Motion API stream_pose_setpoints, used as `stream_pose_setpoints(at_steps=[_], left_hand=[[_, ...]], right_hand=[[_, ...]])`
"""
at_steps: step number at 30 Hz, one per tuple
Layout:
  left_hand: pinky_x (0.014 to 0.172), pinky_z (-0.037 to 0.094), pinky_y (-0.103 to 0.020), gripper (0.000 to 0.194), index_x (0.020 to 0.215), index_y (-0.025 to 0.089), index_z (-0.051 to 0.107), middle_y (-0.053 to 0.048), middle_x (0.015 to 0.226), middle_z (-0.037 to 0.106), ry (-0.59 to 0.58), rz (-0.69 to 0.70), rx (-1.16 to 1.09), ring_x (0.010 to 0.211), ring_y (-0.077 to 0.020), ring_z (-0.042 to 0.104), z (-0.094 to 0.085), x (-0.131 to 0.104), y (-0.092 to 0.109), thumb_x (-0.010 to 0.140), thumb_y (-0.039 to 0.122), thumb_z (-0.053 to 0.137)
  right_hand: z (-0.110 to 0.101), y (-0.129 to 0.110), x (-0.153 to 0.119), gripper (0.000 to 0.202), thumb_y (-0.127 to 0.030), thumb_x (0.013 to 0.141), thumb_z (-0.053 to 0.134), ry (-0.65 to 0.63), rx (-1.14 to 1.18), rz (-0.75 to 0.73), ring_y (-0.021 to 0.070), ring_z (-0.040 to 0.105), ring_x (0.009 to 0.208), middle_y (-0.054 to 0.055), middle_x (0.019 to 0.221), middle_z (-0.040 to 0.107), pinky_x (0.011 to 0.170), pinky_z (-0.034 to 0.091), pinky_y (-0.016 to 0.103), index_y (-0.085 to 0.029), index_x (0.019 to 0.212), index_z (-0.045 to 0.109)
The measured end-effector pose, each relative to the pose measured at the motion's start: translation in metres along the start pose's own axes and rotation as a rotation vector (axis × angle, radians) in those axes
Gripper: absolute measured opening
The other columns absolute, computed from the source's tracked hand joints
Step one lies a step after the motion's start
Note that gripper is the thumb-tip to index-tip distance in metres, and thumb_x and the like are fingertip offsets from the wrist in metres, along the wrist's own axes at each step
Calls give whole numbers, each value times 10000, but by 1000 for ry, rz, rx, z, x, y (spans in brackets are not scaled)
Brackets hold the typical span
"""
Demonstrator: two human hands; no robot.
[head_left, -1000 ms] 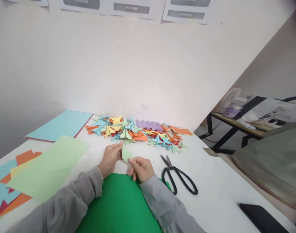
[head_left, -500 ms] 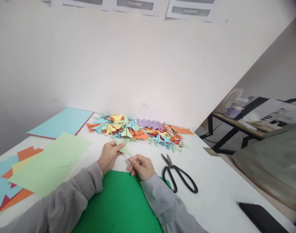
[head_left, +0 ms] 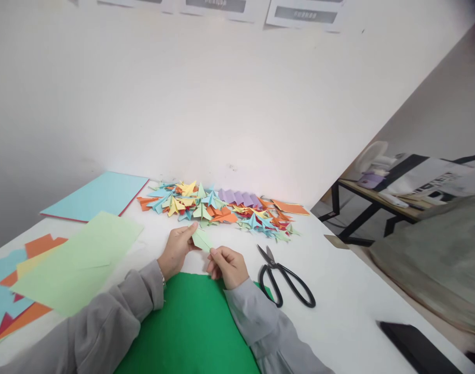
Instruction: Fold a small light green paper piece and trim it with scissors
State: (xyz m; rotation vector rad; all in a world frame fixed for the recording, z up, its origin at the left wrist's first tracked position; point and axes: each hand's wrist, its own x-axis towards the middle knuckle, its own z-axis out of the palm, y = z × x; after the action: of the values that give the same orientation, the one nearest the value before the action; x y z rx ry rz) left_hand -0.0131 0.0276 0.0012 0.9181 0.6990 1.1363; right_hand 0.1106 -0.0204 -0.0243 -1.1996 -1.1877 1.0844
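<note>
A small folded piece of light green paper [head_left: 202,240] is held up between my two hands, above the table. My left hand [head_left: 177,248] pinches its upper left end between thumb and fingers. At its lower right end, my right hand [head_left: 228,266] grips the tip with thumb and forefinger. Below both hands lies a green sheet [head_left: 186,322], partly covered by my forearms. Just beyond them is a long pile of small folded paper planes [head_left: 202,210] in several colours.
Black-handled scissors [head_left: 274,267] lie partly open right of my right hand. Light green sheets [head_left: 81,259] overlap coloured scraps at left, with a blue sheet [head_left: 97,196] behind. A purple pleated paper [head_left: 239,198] sits by the wall. A black flat object [head_left: 420,348] lies near right.
The light green paper has turned between my hands and shows a broader face. My right fingers now grip its lower tip. The view has shifted slightly.
</note>
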Motion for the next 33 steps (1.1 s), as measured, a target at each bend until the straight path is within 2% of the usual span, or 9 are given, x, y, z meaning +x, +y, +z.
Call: stream_pose_setpoints(at_steps=[4, 10, 14, 19, 23, 27, 33], left_hand=[[503, 420, -238, 269, 584, 99, 586, -48, 582, 593, -1, 23, 97, 524, -113, 524, -1, 0, -3, 607, 360, 646], [451, 377, -217, 237, 592, 102, 619, -26, 505, 559, -86, 17, 182, 441, -87, 467, -1, -1, -5, 593, 337, 656], [494, 406, -238, 238, 604, 104, 637, -37, 539, 582, -134, 0, 216, 481, -111, 503, 1, -4, -5, 584, 339, 660], [524, 417, -248, 212, 586, 98, 619, -34, 548, 580, -61, 37, 130, 509, -112, 506, 2, -3, -4, 575, 302, 676], [558, 426, -249, 203, 618, 87, 624, -46, 582, 591, -9, 16, 39, 563, -120, 526, 1, -1, 0, 586, 281, 674], [556, 426, -258, 239, 686, 84, 624, -61, 594, 598, -48, -32, -63, 567, -133, 545, 0, 0, 1, 658, 321, 611], [558, 436, -258, 256, 695, 97, 600, -60, 618, 600, -118, -39, -147, 583, -133, 556, 3, -2, 2, 683, 352, 584]], right_hand=[[0, -4, -4, 365, -510, 688, 533, 62, -41, -39, 63, 420, 291, -17, 418, 551, 298, 326, 173, -161, 582, 540], [2, -5, -5, 483, -600, 716, 414, 6, -16, 4, 68, 431, 283, -3, 403, 549, 300, 323, 177, -153, 580, 538], [3, -4, -3, 418, -554, 692, 493, -1, -95, -31, 68, 421, 280, -18, 388, 542, 302, 312, 177, -172, 524, 481], [4, -2, -2, 371, -509, 698, 503, 0, -160, -11, 63, 386, 248, -36, 343, 509, 278, 271, 169, -170, 550, 524], [4, -1, -2, 357, -487, 700, 507, 0, -156, 10, 58, 391, 248, -36, 344, 511, 277, 272, 159, -165, 545, 532], [4, -1, -2, 360, -494, 696, 509, 2, -154, 13, 64, 404, 252, -31, 352, 523, 277, 284, 163, -165, 551, 541], [3, -3, -1, 373, -513, 691, 509, 20, -104, 30, 66, 406, 249, -31, 348, 523, 277, 289, 166, -159, 584, 558]])
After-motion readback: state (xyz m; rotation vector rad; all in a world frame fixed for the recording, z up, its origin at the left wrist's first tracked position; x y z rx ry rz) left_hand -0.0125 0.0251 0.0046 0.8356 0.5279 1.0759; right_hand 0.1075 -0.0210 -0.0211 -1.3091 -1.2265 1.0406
